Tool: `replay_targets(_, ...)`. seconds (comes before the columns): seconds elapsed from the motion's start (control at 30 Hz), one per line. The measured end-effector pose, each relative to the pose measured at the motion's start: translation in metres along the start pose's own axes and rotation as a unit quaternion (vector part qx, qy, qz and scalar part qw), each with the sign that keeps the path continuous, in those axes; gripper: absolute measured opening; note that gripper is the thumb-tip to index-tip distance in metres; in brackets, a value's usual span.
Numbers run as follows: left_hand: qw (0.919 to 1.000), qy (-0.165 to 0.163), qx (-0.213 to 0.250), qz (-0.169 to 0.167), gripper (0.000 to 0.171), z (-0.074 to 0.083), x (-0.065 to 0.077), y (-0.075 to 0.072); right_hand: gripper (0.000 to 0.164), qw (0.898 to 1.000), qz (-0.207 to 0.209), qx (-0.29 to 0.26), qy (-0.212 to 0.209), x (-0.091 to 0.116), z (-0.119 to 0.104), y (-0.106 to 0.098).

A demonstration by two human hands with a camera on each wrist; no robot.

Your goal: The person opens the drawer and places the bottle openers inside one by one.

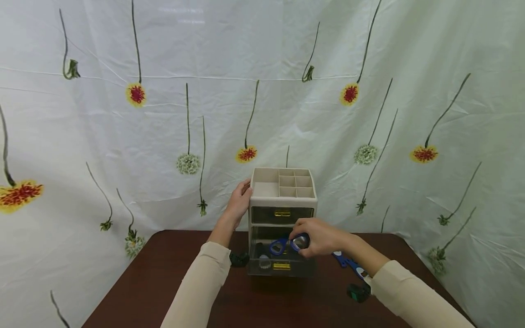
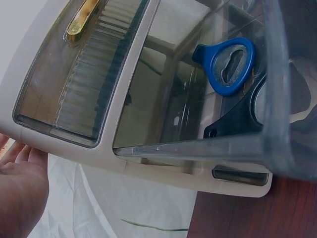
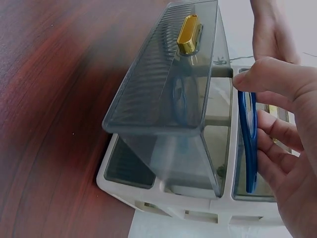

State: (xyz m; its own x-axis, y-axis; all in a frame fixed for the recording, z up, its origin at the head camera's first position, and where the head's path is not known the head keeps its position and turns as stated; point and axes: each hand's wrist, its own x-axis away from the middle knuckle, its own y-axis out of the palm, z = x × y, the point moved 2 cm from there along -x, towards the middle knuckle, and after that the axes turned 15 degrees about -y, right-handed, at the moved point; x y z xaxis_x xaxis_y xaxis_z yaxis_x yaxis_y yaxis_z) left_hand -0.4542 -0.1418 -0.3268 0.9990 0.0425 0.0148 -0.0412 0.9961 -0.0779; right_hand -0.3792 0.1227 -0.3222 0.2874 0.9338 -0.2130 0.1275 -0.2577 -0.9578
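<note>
A cream desktop drawer organizer (image 1: 284,200) with see-through drawers and gold handles stands on the table. Its middle drawer (image 1: 262,269) is pulled out; the top drawer (image 1: 262,215) is closed. My left hand (image 1: 239,200) rests against the organizer's left side, fingers along the wall. Over the open drawer, my right hand (image 1: 317,236) pinches a blue bottle opener (image 3: 247,144) between thumb and fingers. Inside the drawer, the left wrist view shows a blue opener (image 2: 230,67) with a metal insert and a dark opener (image 2: 233,119) overlapping it.
Blue openers (image 1: 348,263) lie on the table to the right, partly behind my right forearm. A dark green object (image 1: 358,292) sits nearer, and another dark object (image 1: 239,258) beside the organizer's left. A flower-print curtain (image 1: 229,114) hangs behind the dark red-brown table (image 1: 164,282).
</note>
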Motion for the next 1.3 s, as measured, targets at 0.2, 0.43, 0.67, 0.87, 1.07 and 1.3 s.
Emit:
replay_targets(0.2,1.0000,0.000,0.000,0.003,0.050,0.000,-0.001,0.001,0.038,1.000,0.000,0.000,-0.006,-0.009,0.001,0.004)
replay_targets(0.43,1.0000,-0.004,-0.001,0.004,0.049,0.001,-0.001,0.001,0.037,1.000,-0.013,-0.010,0.003,-0.018,0.005,0.012)
replay_targets(0.67,1.0000,0.002,0.004,0.001,0.048,0.001,0.000,0.001,0.040,0.999,-0.030,0.014,0.008,-0.019,0.008,0.013)
replay_targets(0.87,1.0000,0.004,0.004,-0.001,0.048,0.001,-0.001,0.000,0.035,1.000,-0.011,0.007,0.001,-0.014,0.006,0.010)
replay_targets(1.07,1.0000,0.002,0.003,0.001,0.048,0.001,-0.002,0.000,0.036,0.999,0.026,-0.013,-0.018,-0.010,-0.006,0.009)
replay_targets(1.3,0.9998,0.010,0.013,-0.014,0.049,-0.001,0.000,0.000,0.036,0.995,0.088,-0.055,-0.002,-0.006,-0.020,0.016)
